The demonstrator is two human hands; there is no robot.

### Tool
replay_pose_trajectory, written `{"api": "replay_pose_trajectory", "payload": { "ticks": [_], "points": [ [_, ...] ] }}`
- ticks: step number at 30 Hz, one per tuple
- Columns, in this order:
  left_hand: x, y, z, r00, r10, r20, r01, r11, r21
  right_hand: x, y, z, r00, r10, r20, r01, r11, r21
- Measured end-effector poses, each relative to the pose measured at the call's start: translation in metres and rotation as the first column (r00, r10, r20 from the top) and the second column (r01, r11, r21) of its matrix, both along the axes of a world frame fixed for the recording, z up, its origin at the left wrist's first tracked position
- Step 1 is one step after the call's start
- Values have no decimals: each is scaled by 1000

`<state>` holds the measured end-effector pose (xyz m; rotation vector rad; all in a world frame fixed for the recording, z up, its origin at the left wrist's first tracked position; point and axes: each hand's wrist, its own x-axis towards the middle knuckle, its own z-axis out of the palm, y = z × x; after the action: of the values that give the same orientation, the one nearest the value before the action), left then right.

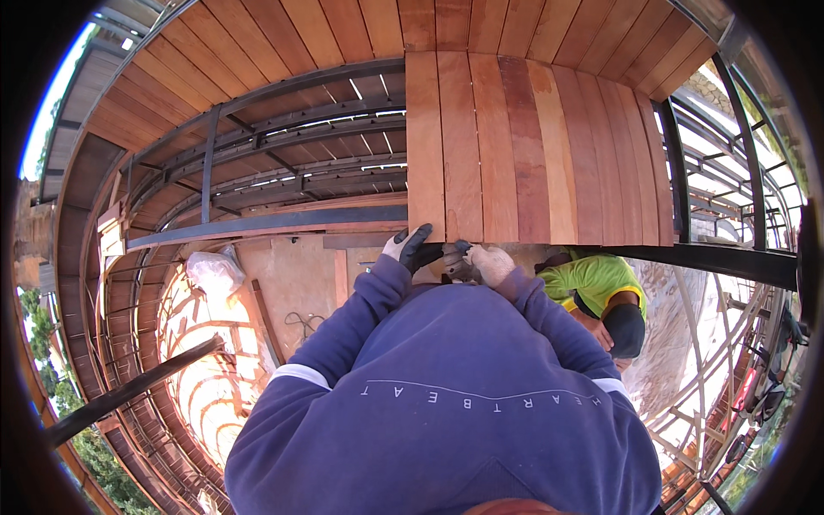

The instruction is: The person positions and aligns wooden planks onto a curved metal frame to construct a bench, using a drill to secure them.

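The half-open gloved left hand (412, 248) contacted the near end of a wooden deck board (425, 154); the right hand (486, 263) curled, grip contents indeterminable.

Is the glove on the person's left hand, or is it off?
On: a black-and-white glove covers the left hand, between the blue sleeve and the leftmost long plank.

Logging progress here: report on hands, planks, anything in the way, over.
Left hand at near end of the nearer row's leftmost plank. Right hand beside it, grip unclear. Co-worker close on right, possibly in the way.
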<state>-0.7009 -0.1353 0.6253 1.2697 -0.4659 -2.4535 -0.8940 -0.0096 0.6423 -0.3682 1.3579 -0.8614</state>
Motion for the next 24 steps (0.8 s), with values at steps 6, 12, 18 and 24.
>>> {"api": "replay_pose_trajectory", "payload": {
  "ticks": [6,12,18,24],
  "points": [
    [-1,1,9,999,-42,14,41,998,39,9,-5,10,956,-168,242,173,985,3],
    [1,2,-1,999,-20,35,18,998,55,9,-1,-11,931,-171,323,188,982,-22],
    [9,0,-23,992,-27,-120,36,997,70,11,-2,-17,908,-219,356,226,974,21],
    [16,-6,2,985,-170,40,167,983,70,4,4,10,995,57,-84,-64,994,-85]
  ]
}}
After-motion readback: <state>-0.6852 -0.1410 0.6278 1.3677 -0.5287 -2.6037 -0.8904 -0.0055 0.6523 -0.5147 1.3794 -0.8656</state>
